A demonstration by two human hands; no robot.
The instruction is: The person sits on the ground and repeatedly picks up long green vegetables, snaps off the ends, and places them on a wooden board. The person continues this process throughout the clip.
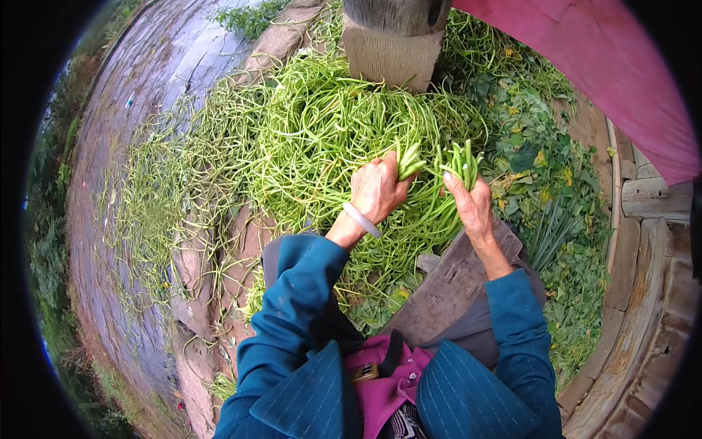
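My left hand [375,186], with a pale bangle [361,220] at the wrist, grips a small bunch of green stems [408,159] whose ends poke out past the thumb side. Just to its right, my right hand [471,206] is closed around a thicker bundle of green stems [462,164]. The ends of this bundle point up, and its long lengths hang down toward my lap. Below and beyond both hands spreads a large heap of loose, tangled green stems [329,120]. The two bunches are close together but held apart.
A wooden post on a stone base [392,55] rises behind the heap. Plucked green and yellowing leaves [526,159] lie to the right. A wooden bench [455,280] is between my legs. Pink cloth [598,60] hangs at upper right. Stems also litter the wet paving [148,159] at left.
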